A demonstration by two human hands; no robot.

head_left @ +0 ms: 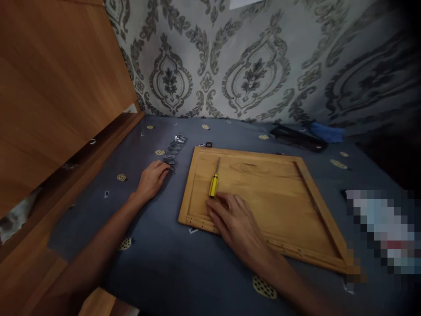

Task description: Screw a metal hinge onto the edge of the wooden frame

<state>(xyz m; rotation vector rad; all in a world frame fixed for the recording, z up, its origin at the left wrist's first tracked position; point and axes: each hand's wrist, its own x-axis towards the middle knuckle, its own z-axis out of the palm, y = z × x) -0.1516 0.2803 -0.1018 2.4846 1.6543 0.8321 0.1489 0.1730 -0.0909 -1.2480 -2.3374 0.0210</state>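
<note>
A framed wooden panel (263, 193), perhaps a cabinet door, lies flat on the dark blue cloth. On its left part rests a screwdriver (213, 185) with a yellow handle, its shaft pointing away from me. My right hand (235, 217) is over the panel's near left part, loosely bent, fingertips just below the handle and nothing visible in them. To the left of the panel, a row of small metal fittings (176, 147) lies on the cloth. My left hand (153, 179) is at the near end of this row, fingertips drawn together at a small piece that they partly hide.
A wooden cabinet (62, 87) rises along the left side. Behind the cloth (151, 250) is a wall with patterned covering (210, 61). A black case (297, 138) and a blue cloth (327, 131) lie at the back right. A blurred-out object (384, 232) is at the right.
</note>
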